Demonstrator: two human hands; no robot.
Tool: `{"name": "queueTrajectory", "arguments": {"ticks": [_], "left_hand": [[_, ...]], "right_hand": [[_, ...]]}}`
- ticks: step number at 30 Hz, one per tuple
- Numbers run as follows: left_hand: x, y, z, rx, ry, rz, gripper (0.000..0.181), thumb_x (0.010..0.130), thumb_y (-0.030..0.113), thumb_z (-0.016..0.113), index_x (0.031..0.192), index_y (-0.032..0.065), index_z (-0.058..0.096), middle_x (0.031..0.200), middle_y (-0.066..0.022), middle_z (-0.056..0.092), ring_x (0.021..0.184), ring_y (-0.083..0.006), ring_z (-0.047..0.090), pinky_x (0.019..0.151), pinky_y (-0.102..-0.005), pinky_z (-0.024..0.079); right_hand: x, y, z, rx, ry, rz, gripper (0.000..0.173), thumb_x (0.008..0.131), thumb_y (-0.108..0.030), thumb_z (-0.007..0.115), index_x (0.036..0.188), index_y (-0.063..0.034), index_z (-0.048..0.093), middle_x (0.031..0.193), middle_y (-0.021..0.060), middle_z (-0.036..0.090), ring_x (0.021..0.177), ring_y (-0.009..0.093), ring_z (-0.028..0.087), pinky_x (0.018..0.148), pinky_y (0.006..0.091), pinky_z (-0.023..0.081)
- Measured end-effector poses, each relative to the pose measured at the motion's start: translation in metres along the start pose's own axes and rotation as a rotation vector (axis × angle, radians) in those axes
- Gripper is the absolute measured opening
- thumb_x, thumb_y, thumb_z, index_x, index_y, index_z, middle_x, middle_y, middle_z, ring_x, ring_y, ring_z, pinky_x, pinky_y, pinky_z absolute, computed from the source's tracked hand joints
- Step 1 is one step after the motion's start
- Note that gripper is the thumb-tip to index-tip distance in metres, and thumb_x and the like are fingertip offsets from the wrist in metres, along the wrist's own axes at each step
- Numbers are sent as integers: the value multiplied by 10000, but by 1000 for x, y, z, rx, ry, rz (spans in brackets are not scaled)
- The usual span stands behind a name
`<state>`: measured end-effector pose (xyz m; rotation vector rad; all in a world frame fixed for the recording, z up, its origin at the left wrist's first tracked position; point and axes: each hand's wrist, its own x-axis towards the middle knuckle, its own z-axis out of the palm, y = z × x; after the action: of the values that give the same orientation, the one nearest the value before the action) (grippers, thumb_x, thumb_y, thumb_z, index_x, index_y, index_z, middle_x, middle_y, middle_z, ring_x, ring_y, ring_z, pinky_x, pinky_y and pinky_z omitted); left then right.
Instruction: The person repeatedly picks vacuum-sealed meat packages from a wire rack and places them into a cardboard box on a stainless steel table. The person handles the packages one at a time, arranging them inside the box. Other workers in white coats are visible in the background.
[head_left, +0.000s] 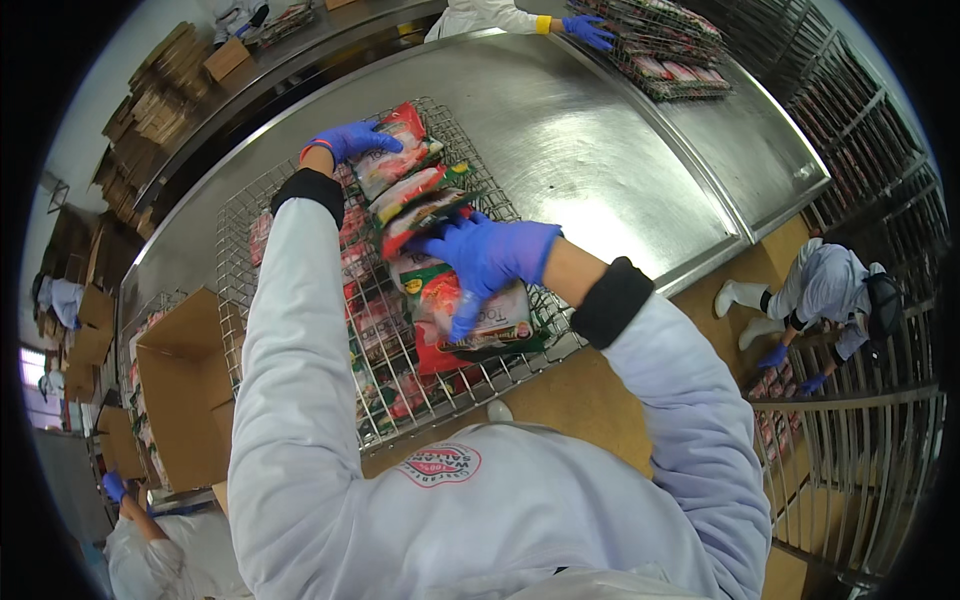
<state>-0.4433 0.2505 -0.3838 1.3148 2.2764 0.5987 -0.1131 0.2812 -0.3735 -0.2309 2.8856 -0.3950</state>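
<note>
My left hand (358, 142), in a blue glove, rests its fingers on the far packet (390, 154) in a row of red and white plastic food packets. My right hand (480, 259), also gloved in blue, is spread over the near end of the row. Its thumb side touches a tilted packet (420, 221), and other fingers lie on a flat packet (487, 319) with a green and red edge. The row lies on a wire rack (487, 191). More packets (382, 326) show through the wires beneath. Whether either hand grips a packet is hard to see.
A steel table (555, 127) carries the rack. An open cardboard box (187, 382) stands at the left. Stacked wire racks (667, 52) are at the far right, beside a co-worker's gloved hand (589, 31). Another co-worker (821, 292) bends by rack shelving at the right.
</note>
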Motion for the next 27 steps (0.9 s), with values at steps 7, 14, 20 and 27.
{"name": "queueTrajectory", "arguments": {"ticks": [7,14,20,27], "left_hand": [[-38,6,3,-129,-267,-91,690,656,592,756,1053,31,695,939,-96,692,863,-188,624,777,-329,488],[-94,85,-8,414,113,48,659,612,420,793,1059,-31,618,894,-210,676,813,-323,659,730,-398,513],[-121,76,40,366,344,118,745,592,371,789,1202,18,547,1020,-239,661,937,-398,645,813,-424,519],[-220,39,-23,-180,680,156,701,623,297,822,1203,16,546,1024,-174,679,938,-303,668,835,-387,526]], "right_hand": [[9,0,-9,82,-38,-41,1240,452,-689,827,1419,-61,372,1360,248,471,1237,407,477,1055,441,384],[-43,-32,-6,-87,122,11,1174,444,-700,801,1361,-67,431,1189,205,561,1120,376,523,990,461,376],[-85,-68,1,-128,328,-282,726,607,-404,818,1154,-47,501,1025,186,608,963,362,590,825,411,471],[-87,-78,-9,140,188,-76,658,608,-263,788,1181,-87,515,935,198,651,854,390,640,723,431,526]]}}
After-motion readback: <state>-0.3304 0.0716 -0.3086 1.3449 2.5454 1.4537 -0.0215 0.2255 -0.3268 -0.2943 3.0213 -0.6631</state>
